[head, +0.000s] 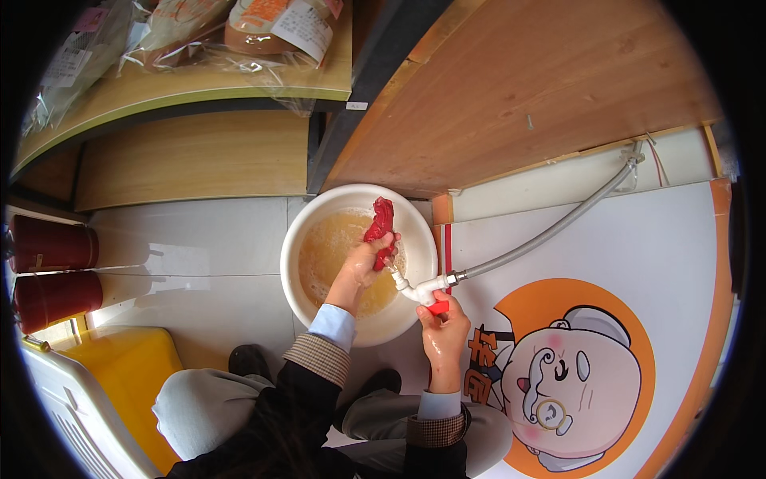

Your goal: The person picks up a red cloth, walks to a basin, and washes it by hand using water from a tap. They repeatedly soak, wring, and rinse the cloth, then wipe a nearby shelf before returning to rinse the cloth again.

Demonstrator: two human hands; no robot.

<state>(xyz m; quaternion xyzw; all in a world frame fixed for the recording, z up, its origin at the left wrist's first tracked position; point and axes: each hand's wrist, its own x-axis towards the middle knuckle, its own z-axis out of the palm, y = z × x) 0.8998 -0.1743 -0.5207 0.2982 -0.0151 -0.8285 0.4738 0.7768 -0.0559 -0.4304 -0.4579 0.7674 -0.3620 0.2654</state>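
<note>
A bunched wet red cloth (381, 223) is gripped in my left hand (364, 258), over a round white plastic basin (293, 251) holding cloudy yellowish water (335, 257). Just beside that hand, the mouth of a white plastic tap (426, 290) points at the lower end of the cloth; water seems to come out there. The fingers of my right hand (444, 326) pinch the tap's red handle (438, 307) at the basin's right rim. My right hand is wet. A grey flexible hose (538, 239) joins the tap from the right.
A wooden shelf (239, 90) bears plastic-wrapped shoes (263, 30) above left. A large wooden board (514, 90) slopes above right. Two dark red cylinders (54, 242) and a yellow bin (131, 371) stand at left. A printed cartoon panel (574, 383) lies along the right.
</note>
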